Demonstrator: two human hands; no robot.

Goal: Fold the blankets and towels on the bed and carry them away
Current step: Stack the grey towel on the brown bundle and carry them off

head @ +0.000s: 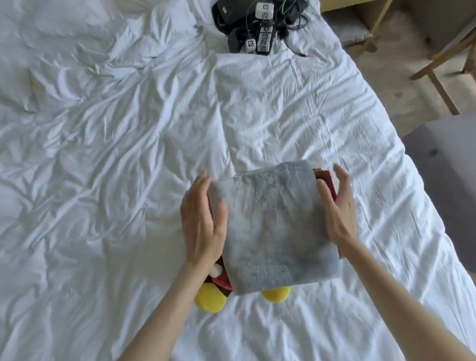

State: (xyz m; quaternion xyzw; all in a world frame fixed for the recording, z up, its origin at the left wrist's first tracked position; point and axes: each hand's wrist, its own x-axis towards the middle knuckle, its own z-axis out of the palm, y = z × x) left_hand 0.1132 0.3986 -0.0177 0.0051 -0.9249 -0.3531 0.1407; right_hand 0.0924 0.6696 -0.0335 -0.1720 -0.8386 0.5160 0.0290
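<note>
**Both hands bracket the folded grey towel**

Nearest you, two yellow lumps (209, 301) poke out from under the near edge of the folded grey towel (271, 228). They belong to a red plush item (328, 183) that the towel lies on; red also shows at the towel's far right corner. Your left hand (203, 220) lies flat against the towel's left side, fingers straight and together, thumb resting on top, curled round nothing. Your right hand (339, 211) mirrors it on the right side, fingers extended with a slight bend, thumb at the towel's edge, pressing rather than gripping. The stack sits on the rumpled white bed (94, 159), towards its right edge. Farther up lies a folded white cloth (268, 80), well apart from the towel. Beyond that is a tangle of black gear (232, 8) with cables and white marker cubes. Off the bed, far right, stands a wooden chair (443, 92).
</note>
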